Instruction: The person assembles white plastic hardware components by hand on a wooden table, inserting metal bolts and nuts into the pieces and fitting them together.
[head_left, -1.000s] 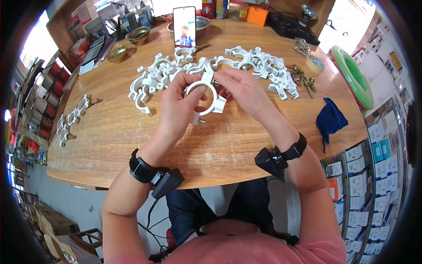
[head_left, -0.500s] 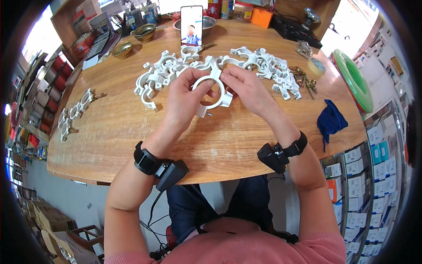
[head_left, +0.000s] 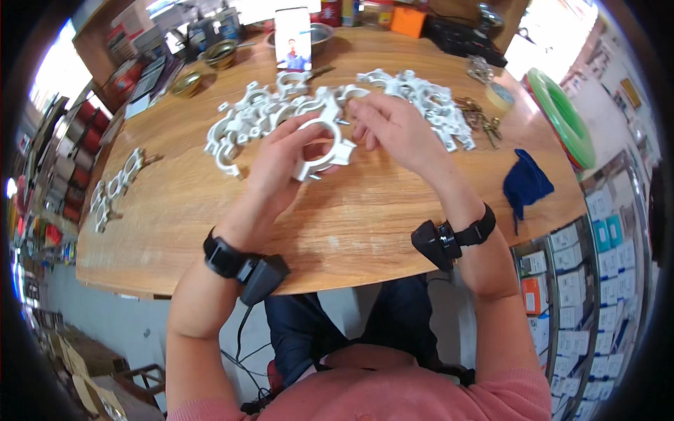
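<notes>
My left hand (head_left: 281, 165) grips a white plastic ring clamp (head_left: 324, 144) just above the wooden table (head_left: 365, 224). My right hand (head_left: 394, 128) sits beside it on the right, its fingertips pinched at the clamp's upper right ear, where a small screw sticks out. Behind both hands lies a spread of several more white clamps (head_left: 260, 116), reaching right to another heap (head_left: 432, 105). Each wrist carries a black band with a small black device.
A phone (head_left: 293, 38) stands upright at the back. Brass bowls (head_left: 221, 52), a blue cloth (head_left: 525, 184), a tape roll (head_left: 500, 97), loose screws (head_left: 481, 119) and a green coil (head_left: 562, 116) lie around. Assembled clamps (head_left: 112, 189) sit far left.
The clamp has tilted and turned slightly in my left hand. My right fingers have shifted along its upper right edge.
</notes>
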The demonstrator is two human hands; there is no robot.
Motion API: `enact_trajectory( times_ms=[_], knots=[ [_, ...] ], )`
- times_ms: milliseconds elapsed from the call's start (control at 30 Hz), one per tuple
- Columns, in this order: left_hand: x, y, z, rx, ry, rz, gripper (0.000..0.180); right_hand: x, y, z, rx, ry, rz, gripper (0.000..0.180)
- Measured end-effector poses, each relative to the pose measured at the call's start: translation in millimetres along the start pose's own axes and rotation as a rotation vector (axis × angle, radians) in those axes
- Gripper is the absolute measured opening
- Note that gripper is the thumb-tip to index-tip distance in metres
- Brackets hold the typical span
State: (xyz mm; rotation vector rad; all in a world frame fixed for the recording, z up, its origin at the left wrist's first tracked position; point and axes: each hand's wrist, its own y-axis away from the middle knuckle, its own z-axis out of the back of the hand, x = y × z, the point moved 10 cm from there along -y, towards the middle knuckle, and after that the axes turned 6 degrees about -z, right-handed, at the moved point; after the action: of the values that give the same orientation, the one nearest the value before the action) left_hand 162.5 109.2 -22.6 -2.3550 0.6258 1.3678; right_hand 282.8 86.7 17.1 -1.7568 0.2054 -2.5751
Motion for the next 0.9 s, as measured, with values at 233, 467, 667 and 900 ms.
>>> enact_trajectory(
  times_ms=[233,467,667,900],
  knots=[
    [6.3,-0.8,8.3,-0.017,0.045,0.068,0.035,-19.0,33.2,167.7,-0.468,0.654,-0.164,0.035],
    [7.4,-5.0,-3.9,0.134,0.05,0.053,0.036,-87.5,54.4,216.4,-0.415,1.381,-0.569,0.033],
    [-9.2,-1.6,2.9,0.145,0.077,-0.034,0.028,-127.8,43.8,237.2,-0.358,1.284,-0.633,0.026],
    [-24.2,2.4,-8.3,0.14,-0.041,-0.154,0.026,-108.4,46.4,213.2,-0.35,0.583,-0.663,0.026]
  ],
)
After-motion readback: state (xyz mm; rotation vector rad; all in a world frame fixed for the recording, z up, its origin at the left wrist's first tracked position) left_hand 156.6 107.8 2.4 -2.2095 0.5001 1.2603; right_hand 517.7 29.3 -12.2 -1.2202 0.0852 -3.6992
